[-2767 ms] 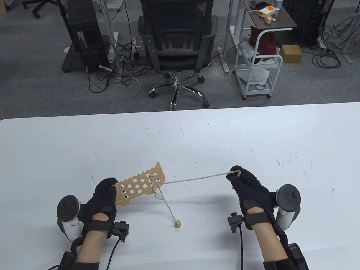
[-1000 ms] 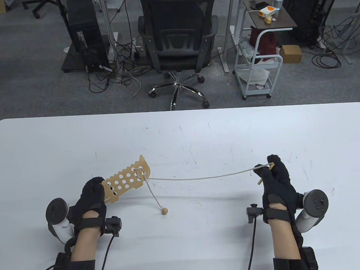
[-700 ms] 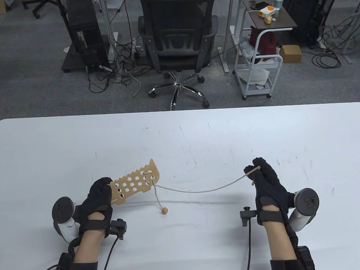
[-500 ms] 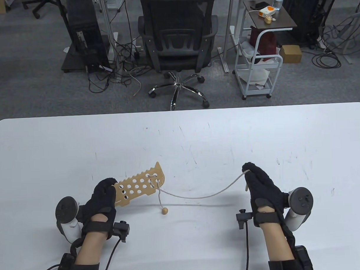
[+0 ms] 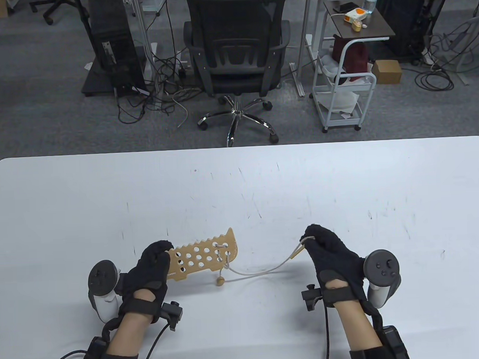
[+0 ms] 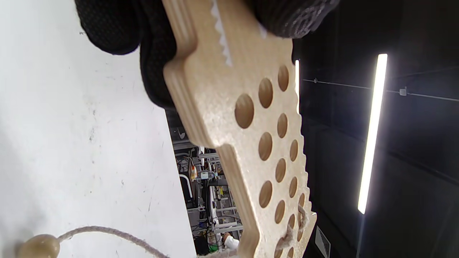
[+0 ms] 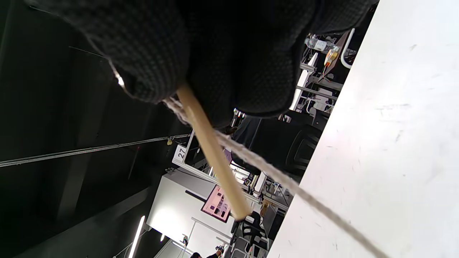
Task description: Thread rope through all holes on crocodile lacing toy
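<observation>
The wooden crocodile lacing toy (image 5: pixel 205 258) is a flat tan board with several round holes and a toothed far edge. My left hand (image 5: pixel 150 269) grips its left end and holds it above the table; the left wrist view shows the board (image 6: pixel 251 143) close up. The rope (image 5: pixel 262 271) is laced through holes at the board's right end and sags towards my right hand (image 5: pixel 324 247). That hand pinches the wooden needle (image 5: pixel 296 253), which points left; it also shows in the right wrist view (image 7: pixel 211 150). The rope's bead end (image 5: pixel 220 282) rests on the table under the board.
The white table (image 5: pixel 239 187) stretches wide beyond the hands. Behind its far edge stand an office chair (image 5: pixel 235 58) and a white cart (image 5: pixel 344 93).
Both hands have moved closer together and nearer to me. The board has shifted right, the right hand has moved left, and the rope between them has gone from taut to slack.
</observation>
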